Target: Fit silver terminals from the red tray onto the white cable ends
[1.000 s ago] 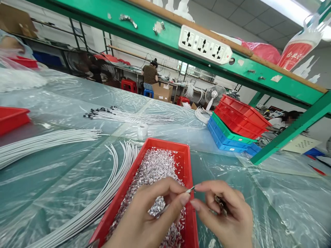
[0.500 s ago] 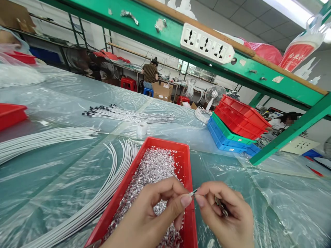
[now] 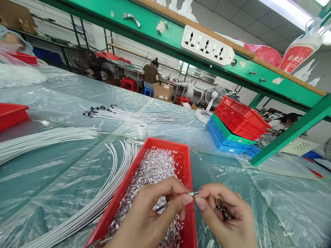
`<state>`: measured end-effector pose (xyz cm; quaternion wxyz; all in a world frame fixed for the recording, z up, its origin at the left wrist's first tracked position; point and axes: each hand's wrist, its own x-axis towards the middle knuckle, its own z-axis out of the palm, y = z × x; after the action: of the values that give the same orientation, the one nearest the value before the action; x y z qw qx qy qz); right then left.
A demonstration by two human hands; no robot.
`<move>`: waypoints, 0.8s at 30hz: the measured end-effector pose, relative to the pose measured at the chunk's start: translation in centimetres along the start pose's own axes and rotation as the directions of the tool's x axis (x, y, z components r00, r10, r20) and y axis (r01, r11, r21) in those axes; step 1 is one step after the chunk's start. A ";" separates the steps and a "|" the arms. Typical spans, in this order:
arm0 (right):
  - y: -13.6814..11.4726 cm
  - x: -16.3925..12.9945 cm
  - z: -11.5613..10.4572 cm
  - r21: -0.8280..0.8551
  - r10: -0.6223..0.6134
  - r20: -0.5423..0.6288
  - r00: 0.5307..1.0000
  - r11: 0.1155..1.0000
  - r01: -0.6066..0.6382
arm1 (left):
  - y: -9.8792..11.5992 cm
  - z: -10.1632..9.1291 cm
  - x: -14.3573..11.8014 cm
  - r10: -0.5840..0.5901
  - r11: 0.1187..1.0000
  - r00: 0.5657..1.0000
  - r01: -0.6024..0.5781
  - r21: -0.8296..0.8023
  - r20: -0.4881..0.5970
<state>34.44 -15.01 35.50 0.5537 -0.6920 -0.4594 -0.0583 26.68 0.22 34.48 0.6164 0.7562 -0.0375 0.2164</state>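
Observation:
Just above the right side of a red tray (image 3: pixel 190 172), my left hand (image 3: pixel 157 210) pinches a thin white cable (image 3: pixel 190 194) between thumb and forefinger, close to its end. My right hand (image 3: pixel 226 210) is closed at the cable's tip, with thumb and forefinger on the fine strands that stick out there. A small shiny metal object (image 3: pixel 222 208) sits in the curled fingers of my right hand; its kind cannot be made out. Silvery foil scraps (image 3: pixel 155 165) cover much of the tray's floor below.
Bundled white cables (image 3: pixel 103 196) curve along the left side, with another bundle (image 3: pixel 51 139) beyond. Black-ended cables (image 3: pixel 129 114) and a clear tape roll (image 3: pixel 142 131) lie farther back. Stacked crates (image 3: pixel 238 120) stand right, under a green shelf (image 3: pixel 155 27) with a power strip (image 3: pixel 207 44).
The cable tip has turned to lie more level between my fingers, and its dark strands look lighter. A grey length of cable now shows behind my left thumb. Both hands have stayed nearly in place.

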 end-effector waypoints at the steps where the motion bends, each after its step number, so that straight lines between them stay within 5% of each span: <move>1: 0.0 0.0 0.1 0.014 0.017 -0.011 1.000 1.000 -0.017 | -0.2 0.0 -0.1 0.048 0.998 0.999 -0.047 0.033 -0.021; 5: -0.3 -0.2 0.3 0.108 0.097 -0.048 0.994 0.990 -0.092 | -0.8 0.3 -0.4 0.297 0.938 0.949 -0.268 0.222 -0.110; 8: -0.9 -0.6 0.4 0.190 0.196 -0.009 0.981 0.963 -0.191 | -1.1 0.4 -0.2 0.385 0.897 0.908 -0.326 0.300 -0.166; 11: -1.5 -0.9 0.3 0.230 0.277 0.016 0.961 0.934 -0.273 | -1.1 0.2 0.5 0.239 0.964 0.949 -0.206 0.170 -0.204; 15: -1.5 -0.1 -0.3 0.195 0.305 -0.151 0.940 0.942 -0.275 | -0.6 -0.3 1.0 -0.048 0.978 0.997 0.035 -0.205 -0.061; 18: -0.6 0.8 -0.9 0.139 0.310 -0.184 0.933 0.948 -0.287 | -0.1 -0.6 0.9 -0.104 0.938 0.994 0.106 -0.330 0.023; 24: 1.3 1.6 -1.7 0.027 0.160 -0.062 0.985 0.987 -0.159 | 0.7 -0.4 0.8 -0.097 0.920 0.992 0.118 -0.375 0.076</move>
<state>37.06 -15.43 36.17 0.5784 -0.7184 -0.3852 -0.0306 27.07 0.59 35.53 0.7603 0.6297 -0.0543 0.1495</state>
